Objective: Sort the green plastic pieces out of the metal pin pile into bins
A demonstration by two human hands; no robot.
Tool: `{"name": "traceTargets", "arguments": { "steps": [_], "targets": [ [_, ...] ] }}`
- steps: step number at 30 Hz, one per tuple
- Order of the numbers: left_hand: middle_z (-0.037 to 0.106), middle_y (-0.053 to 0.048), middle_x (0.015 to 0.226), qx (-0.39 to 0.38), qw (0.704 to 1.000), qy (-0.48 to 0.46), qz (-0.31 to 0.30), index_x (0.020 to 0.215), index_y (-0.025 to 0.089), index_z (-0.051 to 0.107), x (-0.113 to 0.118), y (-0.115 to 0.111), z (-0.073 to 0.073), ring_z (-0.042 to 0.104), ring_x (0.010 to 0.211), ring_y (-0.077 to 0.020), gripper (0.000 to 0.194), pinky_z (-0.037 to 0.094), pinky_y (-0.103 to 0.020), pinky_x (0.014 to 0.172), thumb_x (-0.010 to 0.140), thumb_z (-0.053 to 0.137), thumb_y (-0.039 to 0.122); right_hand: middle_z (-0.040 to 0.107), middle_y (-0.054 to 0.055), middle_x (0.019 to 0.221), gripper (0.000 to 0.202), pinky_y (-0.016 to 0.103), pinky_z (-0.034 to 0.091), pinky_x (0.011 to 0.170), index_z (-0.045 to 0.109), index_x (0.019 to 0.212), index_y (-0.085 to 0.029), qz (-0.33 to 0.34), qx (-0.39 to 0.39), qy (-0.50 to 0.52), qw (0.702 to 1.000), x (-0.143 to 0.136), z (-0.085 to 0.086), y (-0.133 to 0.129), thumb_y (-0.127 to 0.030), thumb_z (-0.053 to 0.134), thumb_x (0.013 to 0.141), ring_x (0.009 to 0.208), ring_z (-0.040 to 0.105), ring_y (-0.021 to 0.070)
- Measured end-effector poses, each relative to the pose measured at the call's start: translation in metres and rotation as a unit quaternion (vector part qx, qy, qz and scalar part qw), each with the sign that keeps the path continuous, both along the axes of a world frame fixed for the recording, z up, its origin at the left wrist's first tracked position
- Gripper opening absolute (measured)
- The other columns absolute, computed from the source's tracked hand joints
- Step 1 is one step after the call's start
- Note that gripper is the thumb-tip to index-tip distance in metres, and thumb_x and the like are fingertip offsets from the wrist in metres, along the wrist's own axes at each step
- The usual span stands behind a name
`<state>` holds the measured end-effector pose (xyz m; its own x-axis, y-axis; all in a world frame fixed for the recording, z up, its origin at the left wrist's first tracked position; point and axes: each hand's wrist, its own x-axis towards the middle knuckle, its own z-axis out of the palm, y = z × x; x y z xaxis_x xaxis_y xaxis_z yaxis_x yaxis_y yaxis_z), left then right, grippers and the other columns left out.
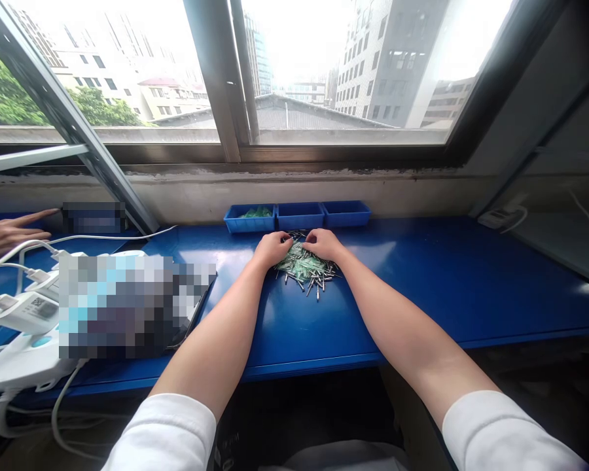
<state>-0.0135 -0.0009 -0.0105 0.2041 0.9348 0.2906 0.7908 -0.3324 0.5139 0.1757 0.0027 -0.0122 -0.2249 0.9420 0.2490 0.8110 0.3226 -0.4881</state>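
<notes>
A pile of small metal pins and green pieces [304,265] lies on the blue table [422,275]. At the pile's upper left edge is my left hand [273,249], its fingers curled and closed at the pieces. My right hand [324,244] is at the upper right edge, thumb and fingers pinched together over the pile. What either hand holds is too small to make out. Just behind the pile stand three blue bins: the left bin [250,224] has green pieces in it, beside the middle bin [300,218] and the right bin [346,217].
On the left are a white power strip [22,366] with chargers [32,311] and cables, and a blurred-out object [122,307]. Another person's hand [17,232] points in from the far left. A metal shelf post [103,167] rises there. A window spans the back.
</notes>
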Motion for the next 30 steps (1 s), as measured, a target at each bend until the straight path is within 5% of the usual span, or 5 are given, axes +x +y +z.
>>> {"name": "traceTargets", "arguments": {
  "steps": [6, 12, 21, 30],
  "targets": [
    [0.071, -0.002, 0.093, 0.015, 1.0, -0.011, -0.004, 0.09, 0.025, 0.071, 0.0, 0.001, -0.002, 0.062, 0.088, -0.022, 0.028, 0.046, -0.028, 0.078, 0.078, 0.051, 0.041, 0.066, 0.004, 0.098, 0.031, 0.027, 0.043, 0.075, 0.065, 0.097, -0.021, 0.0, 0.005, -0.003, 1.0, 0.0, 0.001, 0.0, -0.044, 0.061, 0.076, 0.088, 0.06, 0.019],
    [0.071, -0.003, 0.089, 0.034, 0.999, -0.028, -0.006, 0.086, 0.025, 0.071, 0.0, 0.004, -0.004, 0.062, 0.085, -0.0222, 0.025, 0.046, -0.029, 0.077, 0.078, 0.052, 0.039, 0.064, 0.003, 0.092, 0.027, 0.028, 0.042, 0.075, 0.07, 0.086, -0.025, 0.025, 0.01, -0.019, 0.999, 0.0, 0.0, 0.002, -0.048, 0.061, 0.076, 0.083, 0.059, 0.0189],
    [0.069, -0.003, 0.084, 0.059, 0.996, -0.06, -0.032, 0.089, 0.022, 0.068, 0.005, -0.004, 0.005, 0.06, 0.078, -0.0187, 0.023, 0.046, -0.027, 0.074, 0.081, 0.049, 0.032, 0.063, 0.005, 0.095, 0.038, 0.028, 0.044, 0.078, 0.065, 0.109, -0.02, 0.052, 0.029, 0.072, 0.996, 0.0, 0.004, -0.004, -0.033, 0.065, 0.073, 0.083, 0.058, 0.0164],
    [0.068, -0.002, 0.083, 0.085, 0.985, -0.125, -0.078, 0.089, 0.019, 0.065, 0.011, -0.011, 0.015, 0.059, 0.076, -0.0155, 0.022, 0.045, -0.025, 0.07, 0.083, 0.049, 0.034, 0.059, -0.001, 0.073, 0.024, 0.025, 0.043, 0.064, 0.059, 0.077, -0.016, 0.107, 0.005, 0.226, 0.968, -0.002, 0.008, -0.003, -0.036, 0.066, 0.066, 0.066, 0.051, 0.0119]
  ]
}}
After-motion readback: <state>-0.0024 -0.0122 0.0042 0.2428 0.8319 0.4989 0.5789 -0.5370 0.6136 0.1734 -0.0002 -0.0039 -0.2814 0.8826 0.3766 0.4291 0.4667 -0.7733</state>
